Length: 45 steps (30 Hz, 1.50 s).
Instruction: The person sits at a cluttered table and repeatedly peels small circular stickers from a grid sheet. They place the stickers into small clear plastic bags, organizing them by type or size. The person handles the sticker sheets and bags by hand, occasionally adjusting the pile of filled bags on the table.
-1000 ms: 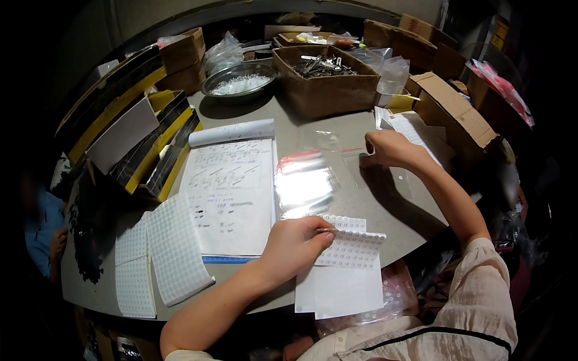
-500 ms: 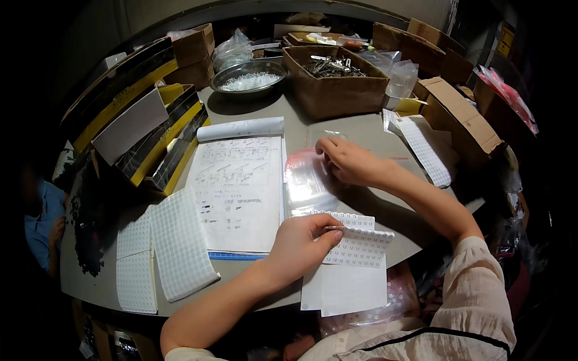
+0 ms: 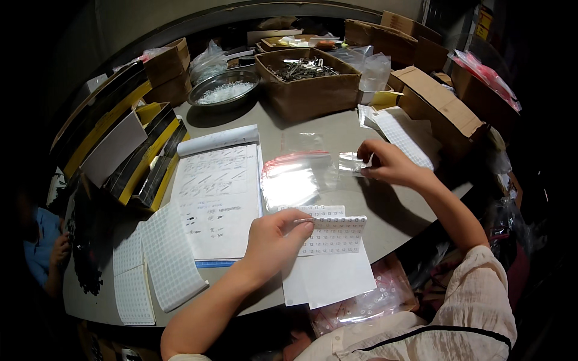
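Note:
My left hand (image 3: 278,245) pinches sheets of small numbered stickers (image 3: 337,234) between thumb and fingers; their pale lower part (image 3: 337,280) reaches past the table's near edge. To the right of a pile of clear zip bags (image 3: 292,180) with red edges, the bent fingers of my right hand (image 3: 388,163) are on a small clear plastic bag (image 3: 349,162). The exact grip of the fingertips is partly hidden. Another clear bag (image 3: 306,142) lies flat just beyond the pile.
A clipboard of handwritten pages (image 3: 211,198) lies left of the bags, with more sticker sheets (image 3: 174,259) beside it. Farther back stand a metal bowl (image 3: 195,99) of small clear pieces and a cardboard box (image 3: 310,99) of metal parts. Another person's blue sleeve (image 3: 39,234) shows at far left.
My right hand has moved right, away from the bag pile, with a small clear bag now at its fingers. My left hand still holds the sticker sheets. The whole view has shifted slightly.

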Available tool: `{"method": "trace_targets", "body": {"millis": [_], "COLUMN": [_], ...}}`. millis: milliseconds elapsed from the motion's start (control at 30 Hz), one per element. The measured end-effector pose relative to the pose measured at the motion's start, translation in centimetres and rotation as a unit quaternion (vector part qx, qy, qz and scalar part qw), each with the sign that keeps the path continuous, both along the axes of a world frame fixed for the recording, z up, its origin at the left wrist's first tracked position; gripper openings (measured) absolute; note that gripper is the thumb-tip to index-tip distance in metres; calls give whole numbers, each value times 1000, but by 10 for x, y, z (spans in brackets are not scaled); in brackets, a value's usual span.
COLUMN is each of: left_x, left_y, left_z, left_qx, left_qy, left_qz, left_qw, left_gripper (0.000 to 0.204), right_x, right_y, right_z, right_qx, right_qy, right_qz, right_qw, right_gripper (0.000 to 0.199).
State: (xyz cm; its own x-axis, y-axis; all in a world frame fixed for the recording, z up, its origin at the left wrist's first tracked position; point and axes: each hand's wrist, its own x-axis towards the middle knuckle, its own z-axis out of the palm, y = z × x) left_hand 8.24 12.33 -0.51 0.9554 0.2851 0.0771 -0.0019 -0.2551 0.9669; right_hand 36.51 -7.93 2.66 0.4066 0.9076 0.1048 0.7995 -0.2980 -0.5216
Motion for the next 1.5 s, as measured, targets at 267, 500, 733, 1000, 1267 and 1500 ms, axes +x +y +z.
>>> {"method": "trace_targets", "body": {"millis": [267, 500, 733, 1000, 1267, 1500], "left_x": [-1, 1, 4, 8, 7, 4], "left_y": [1, 2, 5, 16, 11, 6], "left_z": [4, -3, -10, -9, -16, -7], "left_qx": [21, -64, -119, -260, -184, -88], "left_qy": [28, 23, 32, 51, 42, 56], "left_qz": [11, -8, -8, -29, -14, -13], "left_qw": [999, 998, 992, 964, 982, 994], "left_gripper": [19, 18, 18, 15, 17, 20], "right_x": [-118, -129, -136, -128, -59, 10], "right_y": [-10, -9, -10, -28, 5, 29], "right_z": [30, 4, -12, -28, 16, 27], "right_qx": [51, 49, 101, 164, 158, 46], "right_qy": [-72, -173, -203, -314, 119, 277], "right_qz": [138, 99, 68, 248, 38, -40], "right_qw": [986, 979, 971, 902, 979, 959], "right_gripper": [18, 21, 22, 22, 10, 12]}}
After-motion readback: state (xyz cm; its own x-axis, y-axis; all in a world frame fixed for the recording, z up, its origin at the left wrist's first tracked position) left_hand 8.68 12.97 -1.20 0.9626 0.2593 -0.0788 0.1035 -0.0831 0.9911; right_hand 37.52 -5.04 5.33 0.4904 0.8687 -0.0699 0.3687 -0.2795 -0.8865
